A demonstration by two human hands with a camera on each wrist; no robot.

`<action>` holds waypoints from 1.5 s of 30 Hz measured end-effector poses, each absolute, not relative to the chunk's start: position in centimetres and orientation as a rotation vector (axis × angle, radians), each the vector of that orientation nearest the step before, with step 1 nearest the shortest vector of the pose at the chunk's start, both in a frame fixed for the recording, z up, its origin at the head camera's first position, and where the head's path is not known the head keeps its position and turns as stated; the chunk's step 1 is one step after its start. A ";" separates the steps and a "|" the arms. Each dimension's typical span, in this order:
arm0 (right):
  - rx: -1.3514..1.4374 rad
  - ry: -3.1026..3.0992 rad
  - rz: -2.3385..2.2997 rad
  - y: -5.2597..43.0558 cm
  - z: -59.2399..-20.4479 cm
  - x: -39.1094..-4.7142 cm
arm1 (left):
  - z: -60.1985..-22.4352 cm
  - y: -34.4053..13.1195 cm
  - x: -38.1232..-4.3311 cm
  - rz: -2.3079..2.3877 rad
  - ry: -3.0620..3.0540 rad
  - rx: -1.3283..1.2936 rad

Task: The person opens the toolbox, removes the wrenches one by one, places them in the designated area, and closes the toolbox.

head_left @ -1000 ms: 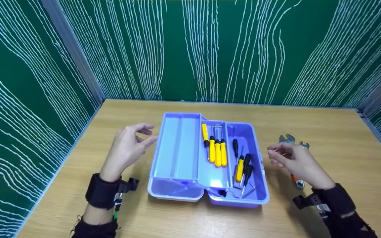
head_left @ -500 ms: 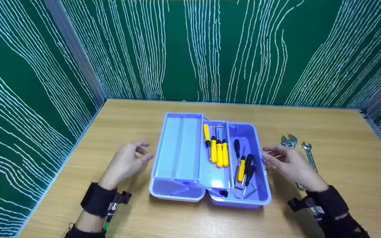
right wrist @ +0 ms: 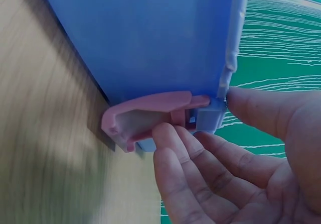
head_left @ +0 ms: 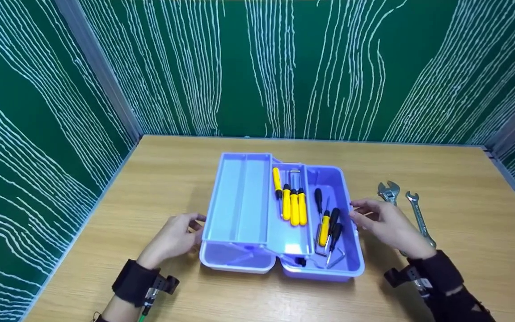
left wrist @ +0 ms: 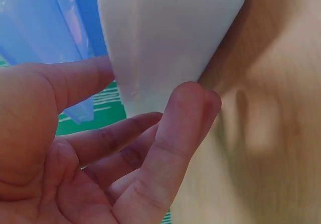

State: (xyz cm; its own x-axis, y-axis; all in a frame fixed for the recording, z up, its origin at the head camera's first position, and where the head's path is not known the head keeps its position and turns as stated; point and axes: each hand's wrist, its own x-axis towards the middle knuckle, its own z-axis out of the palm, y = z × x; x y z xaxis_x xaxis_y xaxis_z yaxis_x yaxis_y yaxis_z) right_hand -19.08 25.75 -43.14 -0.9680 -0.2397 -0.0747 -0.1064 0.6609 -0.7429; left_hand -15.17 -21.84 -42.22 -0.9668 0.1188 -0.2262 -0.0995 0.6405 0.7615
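Note:
A lilac toolbox [head_left: 247, 256] stands unfolded on the table, its trays spread over the left half. Beside that half is my left hand [head_left: 172, 239]; in the left wrist view its thumb [left wrist: 80, 76] meets the pale wall's edge, and the other fingers lie at its lower corner. My right hand [head_left: 389, 226] is at the right wall. In the right wrist view its thumb tip is at the rim and its fingertips are by a pink latch [right wrist: 150, 106]. Yellow-handled screwdrivers [head_left: 294, 208] lie in the inner tray; black-handled screwdrivers [head_left: 335, 232] and hex keys are in the right compartment.
To the right of the toolbox lie an adjustable wrench [head_left: 389, 191] and a combination wrench [head_left: 418, 214], partly near the right hand. The wooden table [head_left: 172, 156] ends at green walls [head_left: 257, 67] with white wavy lines.
My left hand has moved down and in to the toolbox's left side. The right hand has come left from above the wrenches to the right wall, uncovering them. The toolbox has not moved.

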 end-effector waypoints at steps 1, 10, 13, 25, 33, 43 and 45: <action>-0.289 2.711 -1.195 25.7 -43.2 -19.1 | -42.3 -21.8 -15.1 1.235 2.605 0.018; -0.297 2.674 -1.229 25.9 -43.5 -19.1 | -43.2 -21.9 -14.6 1.292 2.519 0.147; -0.289 2.667 -1.229 26.0 -43.5 -19.1 | -43.3 -22.0 -14.5 1.290 2.487 0.198; -0.281 2.643 -1.251 25.9 -43.5 -19.0 | -43.4 -22.0 -14.1 1.244 2.584 0.236; -0.300 2.645 -1.259 25.8 -43.5 -19.0 | -43.1 -22.1 -14.2 1.342 2.569 0.164; -0.356 2.632 -1.320 25.8 -43.7 -19.0 | -41.6 -21.5 -14.0 1.382 2.642 0.108; -0.352 2.638 -1.310 25.8 -43.7 -19.0 | -41.3 -21.2 -13.8 1.400 2.635 0.074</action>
State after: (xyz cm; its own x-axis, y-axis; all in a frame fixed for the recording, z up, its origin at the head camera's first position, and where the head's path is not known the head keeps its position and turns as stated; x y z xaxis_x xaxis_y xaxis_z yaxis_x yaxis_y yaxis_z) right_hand -19.01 25.79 -43.75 -0.9568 -0.2862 -0.0509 -0.1324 0.5851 -0.8001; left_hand -13.85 -21.22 -41.31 -0.9865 0.1167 -0.1147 -0.0298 0.5616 0.8269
